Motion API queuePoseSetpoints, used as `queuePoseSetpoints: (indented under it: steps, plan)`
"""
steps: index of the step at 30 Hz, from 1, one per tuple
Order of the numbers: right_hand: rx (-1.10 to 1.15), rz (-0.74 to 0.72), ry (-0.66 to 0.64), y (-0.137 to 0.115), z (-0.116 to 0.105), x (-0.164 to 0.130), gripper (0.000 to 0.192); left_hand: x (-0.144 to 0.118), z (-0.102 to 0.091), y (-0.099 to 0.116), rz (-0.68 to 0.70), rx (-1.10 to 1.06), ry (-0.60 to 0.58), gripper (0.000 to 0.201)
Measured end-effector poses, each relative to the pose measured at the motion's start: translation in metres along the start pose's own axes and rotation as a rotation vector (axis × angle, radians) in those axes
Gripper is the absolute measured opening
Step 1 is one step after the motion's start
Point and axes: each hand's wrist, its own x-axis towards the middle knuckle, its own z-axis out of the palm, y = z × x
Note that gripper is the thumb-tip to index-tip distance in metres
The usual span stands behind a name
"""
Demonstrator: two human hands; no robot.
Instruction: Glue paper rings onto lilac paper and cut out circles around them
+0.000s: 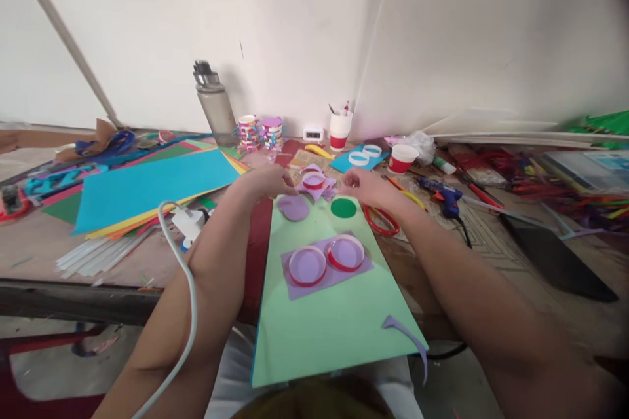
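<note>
Two rings [308, 283] sat on a sheet [293, 292], which lay on the card [329, 334]. Behind them lay two discs [343, 208], then another ring [313, 186]. On the table [29, 262], left of the card, lay paper [157, 186], a bottle [216, 111] standing behind it. To the right lay a glue gun [446, 198]. At the back, a clock [313, 135] stood left of a pen cup [340, 129].

The green sheet [314, 334] leaves passage at its near-left corner; two rings [308, 284] obstruct its middle

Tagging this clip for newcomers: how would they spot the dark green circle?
Find the pale green sheet in the middle. Near its far end, by the right hand, lies the green circle. Being dark green, it differs from the purple circle to its left.
</note>
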Motion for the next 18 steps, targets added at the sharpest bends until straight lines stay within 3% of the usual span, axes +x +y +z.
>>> queuePoseSetpoints:
  steps: [3, 8, 13, 18]
  plan:
    - [0.173, 0.061, 0.129, -0.002, -0.003, 0.001, 0.034, 0.008, 0.006, 0.000, -0.020, 0.058, 0.174, 0.021]
    - [0.203, 0.203, 0.073, -0.021, -0.004, 0.014, 0.049, 0.016, 0.018, 0.005, 0.032, -0.017, 0.478, 0.021]
    - [0.093, 0.215, 0.040, -0.044, 0.012, 0.037, 0.070, 0.018, 0.024, 0.005, 0.049, -0.152, 0.529, 0.018]
    - [0.065, 0.168, 0.079, -0.044, 0.032, 0.052, 0.068, 0.018, 0.028, 0.007, 0.028, -0.244, 0.548, 0.014]
